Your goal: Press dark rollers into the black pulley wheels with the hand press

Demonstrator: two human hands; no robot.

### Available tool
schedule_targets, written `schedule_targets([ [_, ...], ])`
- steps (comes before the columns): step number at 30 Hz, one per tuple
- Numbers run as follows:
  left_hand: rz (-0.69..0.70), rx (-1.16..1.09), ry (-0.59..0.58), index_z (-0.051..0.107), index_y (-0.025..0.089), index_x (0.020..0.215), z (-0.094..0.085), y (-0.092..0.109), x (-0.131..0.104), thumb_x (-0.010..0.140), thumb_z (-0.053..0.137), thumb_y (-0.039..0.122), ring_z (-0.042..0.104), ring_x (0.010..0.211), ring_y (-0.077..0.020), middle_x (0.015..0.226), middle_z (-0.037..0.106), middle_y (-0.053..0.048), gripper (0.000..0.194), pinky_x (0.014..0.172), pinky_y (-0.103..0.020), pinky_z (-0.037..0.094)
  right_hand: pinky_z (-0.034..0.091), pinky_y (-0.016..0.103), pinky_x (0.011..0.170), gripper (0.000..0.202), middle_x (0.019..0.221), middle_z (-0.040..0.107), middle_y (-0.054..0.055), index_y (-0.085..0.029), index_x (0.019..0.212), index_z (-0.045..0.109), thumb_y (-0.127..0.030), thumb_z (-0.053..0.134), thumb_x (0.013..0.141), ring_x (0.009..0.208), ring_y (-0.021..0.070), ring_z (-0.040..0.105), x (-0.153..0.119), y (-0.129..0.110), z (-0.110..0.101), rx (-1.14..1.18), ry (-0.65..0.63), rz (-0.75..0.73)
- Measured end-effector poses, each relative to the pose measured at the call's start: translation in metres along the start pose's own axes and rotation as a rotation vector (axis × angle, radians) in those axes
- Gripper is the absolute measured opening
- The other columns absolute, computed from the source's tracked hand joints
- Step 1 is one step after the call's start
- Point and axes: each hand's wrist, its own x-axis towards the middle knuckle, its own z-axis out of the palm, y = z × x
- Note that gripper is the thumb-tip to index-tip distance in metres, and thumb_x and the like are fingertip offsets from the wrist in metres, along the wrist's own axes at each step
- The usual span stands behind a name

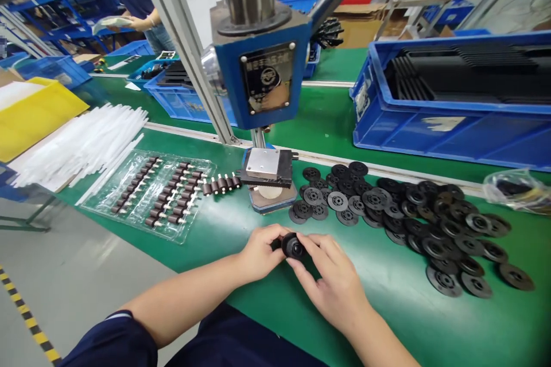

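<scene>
Both my hands are at the near edge of the green bench, in front of the press. Between them is a round black plastic part [294,246], stepped like a hub, its face turned up toward me. My left hand [263,252] pinches it from the left, and my right hand [329,269] has thumb and fingers closed on its right rim. What lies under the part is hidden. Many black discs [447,223] lie heaped to the right. Left of the press, brown rollers with white shafts [221,184] stand in a row.
The blue hand press [267,69] rises ahead, a metal block [263,163] on its base. A clear tray [172,235] of rollers lies left, beside white tubes [86,143]. A blue crate [451,126] stands back right, near a plastic bag [514,189]. Another person [140,23] stands beyond.
</scene>
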Motion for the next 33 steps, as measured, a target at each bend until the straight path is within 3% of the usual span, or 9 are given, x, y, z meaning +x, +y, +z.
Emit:
schedule_targets([
  [13, 0.005, 0.037, -0.037, 0.068, 0.020, 0.087, 0.000, 0.002, 0.004, 0.082, 0.063, 0.014, 0.068, 0.096, -0.0205, 0.103, 0.074, -0.007, 0.010, 0.087, -0.034, 0.053, 0.049, 0.039, 0.071, 0.032, 0.099, 0.058, 0.011, -0.013, 0.122, 0.053, -0.019, 0.057, 0.091, 0.086, 0.0213, 0.052, -0.003, -0.005, -0.003, -0.084, -0.019, 0.000],
  [26, -0.026, 0.033, -0.046, 0.066, 0.020, 0.086, -0.001, 0.003, 0.003, 0.085, 0.060, 0.016, 0.068, 0.099, -0.0210, 0.104, 0.073, -0.007, 0.008, 0.090, -0.035, 0.053, 0.051, 0.041, 0.076, 0.033, 0.100, 0.055, 0.011, -0.014, 0.124, 0.053, -0.016, 0.057, 0.091, 0.088, 0.0225, 0.052, -0.003, -0.011, 0.005, -0.025, -0.030, 0.078],
  [33, -0.024, 0.021, -0.034, 0.065, 0.019, 0.085, -0.002, 0.001, 0.002, 0.084, 0.060, 0.013, 0.069, 0.099, -0.0202, 0.106, 0.073, -0.007, 0.008, 0.090, -0.034, 0.054, 0.051, 0.041, 0.079, 0.038, 0.101, 0.054, 0.012, -0.011, 0.125, 0.050, -0.013, 0.060, 0.088, 0.091, 0.0221, 0.050, -0.008, -0.013, 0.013, -0.032, 0.053, 0.066],
])
